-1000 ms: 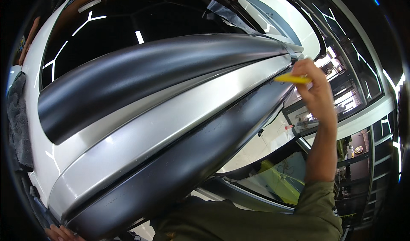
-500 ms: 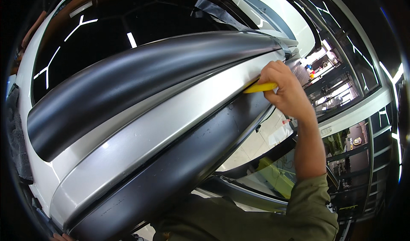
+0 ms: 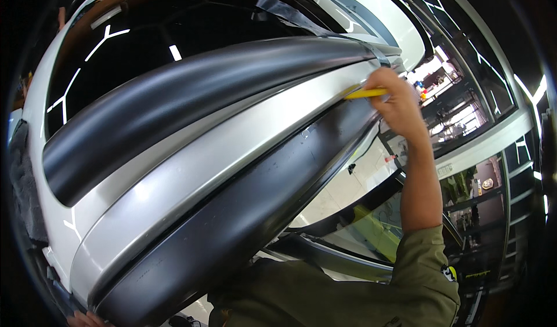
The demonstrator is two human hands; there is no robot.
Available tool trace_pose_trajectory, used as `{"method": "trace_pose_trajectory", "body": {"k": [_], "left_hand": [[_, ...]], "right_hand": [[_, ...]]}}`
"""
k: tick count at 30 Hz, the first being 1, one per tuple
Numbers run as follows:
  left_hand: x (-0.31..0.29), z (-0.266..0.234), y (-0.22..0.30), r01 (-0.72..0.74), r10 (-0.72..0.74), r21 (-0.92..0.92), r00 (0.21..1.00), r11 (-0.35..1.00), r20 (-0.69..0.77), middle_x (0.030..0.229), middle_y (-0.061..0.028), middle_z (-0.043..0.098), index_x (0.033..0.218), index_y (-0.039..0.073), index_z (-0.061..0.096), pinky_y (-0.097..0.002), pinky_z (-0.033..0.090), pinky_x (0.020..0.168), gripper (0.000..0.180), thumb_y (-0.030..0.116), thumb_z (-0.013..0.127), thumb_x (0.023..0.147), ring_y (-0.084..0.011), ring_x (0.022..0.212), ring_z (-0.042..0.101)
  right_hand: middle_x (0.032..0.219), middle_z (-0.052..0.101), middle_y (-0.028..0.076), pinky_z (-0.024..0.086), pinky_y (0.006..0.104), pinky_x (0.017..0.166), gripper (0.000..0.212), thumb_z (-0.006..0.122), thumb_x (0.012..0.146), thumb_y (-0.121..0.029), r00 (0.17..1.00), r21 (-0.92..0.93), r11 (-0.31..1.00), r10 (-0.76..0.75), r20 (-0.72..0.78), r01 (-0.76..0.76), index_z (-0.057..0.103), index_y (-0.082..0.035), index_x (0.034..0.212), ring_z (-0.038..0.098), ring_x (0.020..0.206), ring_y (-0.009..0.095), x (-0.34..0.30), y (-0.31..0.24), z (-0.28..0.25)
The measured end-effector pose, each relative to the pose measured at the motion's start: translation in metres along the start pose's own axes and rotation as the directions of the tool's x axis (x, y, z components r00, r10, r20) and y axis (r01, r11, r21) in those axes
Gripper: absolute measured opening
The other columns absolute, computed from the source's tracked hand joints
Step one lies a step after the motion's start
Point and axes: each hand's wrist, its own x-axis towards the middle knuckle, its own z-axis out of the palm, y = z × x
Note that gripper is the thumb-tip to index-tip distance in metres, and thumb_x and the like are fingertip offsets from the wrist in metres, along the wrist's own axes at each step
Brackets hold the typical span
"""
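This is a car workshop, by the look of it. A white car point(image 3: 58, 176) takes up most of the near space, with long, smooth dark strips point(image 3: 220, 77) running on either side of a silver band point(image 3: 226, 147) on its body, and a flat yellow tool point(image 3: 362, 94) held close to that band. Branching light lines point(image 3: 107, 42) gleam in a glossy black panel point(image 3: 145, 66). The floor point(image 3: 328, 202) is pale. Off to the right, a dark framework point(image 3: 506, 199) might be windows or shelving; it's too warped to tell.
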Motion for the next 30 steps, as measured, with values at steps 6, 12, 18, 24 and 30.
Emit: {"method": "trace_pose_trajectory", "body": {"k": [6, 12, 18, 24, 30], "left_hand": [[-0.008, -0.033, 0.015, 0.134, -0.137, -0.098, 0.990, 0.986, -0.018, 0.099, -0.0055, 0.051, 0.161, 0.009, 0.023, -0.0243, 0.048, 0.061, 0.058, 0.018, 0.046, 0.108, -0.0108, 0.080, 0.053], [0.003, -0.004, 0.027, 0.036, -0.036, 0.004, 0.998, 0.999, -0.051, 0.081, -0.0037, 0.046, 0.155, 0.001, 0.035, -0.0207, 0.034, 0.045, 0.050, 0.020, 0.041, 0.109, -0.0071, 0.056, 0.038], [-0.025, -0.053, 0.084, -0.129, 0.187, 0.258, 0.958, 0.958, -0.216, 0.082, -0.0013, 0.047, 0.149, -0.002, 0.043, -0.0190, 0.032, 0.045, 0.048, 0.008, 0.051, 0.103, -0.0038, 0.056, 0.037], [-0.062, -0.144, 0.113, 0.261, 0.069, 0.707, 0.913, 0.658, -0.401, 0.093, 0.0030, 0.055, 0.132, 0.004, 0.064, -0.0198, 0.038, 0.064, 0.034, 0.010, 0.065, 0.099, -0.0025, 0.072, 0.045], [-0.050, -0.126, 0.099, 0.160, 0.052, 0.764, 0.968, 0.625, -0.246, 0.091, -0.0012, 0.061, 0.126, 0.001, 0.067, -0.0250, 0.046, 0.076, 0.030, 0.011, 0.067, 0.098, -0.0081, 0.081, 0.053]], "right_hand": [[0.110, 0.065, 0.013, 0.050, 0.0337, 0.091, 0.030, 0.066, 0.087, 0.001, 0.974, 0.363, 0.932, 0.096, -0.203, -0.016, 0.061, -0.002, 0.116, 0.063, 0.098, 0.022, -0.004, -0.089, -0.001], [0.104, 0.070, 0.014, 0.056, 0.0368, 0.076, 0.017, 0.064, 0.090, -0.011, 0.480, 0.719, 0.213, -0.857, -0.187, 0.661, 0.069, -0.004, 0.105, 0.070, 0.090, 0.025, -0.010, -0.279, 0.013], [0.112, 0.068, 0.017, 0.055, 0.0366, 0.077, 0.026, 0.070, 0.087, -0.013, 0.132, 0.585, -0.308, -0.797, -0.589, 0.750, 0.069, 0.001, 0.108, 0.068, 0.095, 0.030, -0.054, -0.369, 0.022], [0.130, 0.062, 0.023, 0.054, 0.0385, 0.096, 0.045, 0.066, 0.092, -0.022, 0.183, 0.515, 0.034, -0.953, -0.242, 0.857, 0.061, 0.002, 0.130, 0.064, 0.116, 0.035, 0.058, -0.456, 0.070], [0.136, 0.060, 0.024, 0.049, 0.0445, 0.105, 0.050, 0.068, 0.094, -0.036, 0.704, -0.046, 0.725, -0.648, 0.292, 0.687, 0.065, -0.001, 0.129, 0.060, 0.126, 0.031, 0.185, -0.551, 0.214]]}}
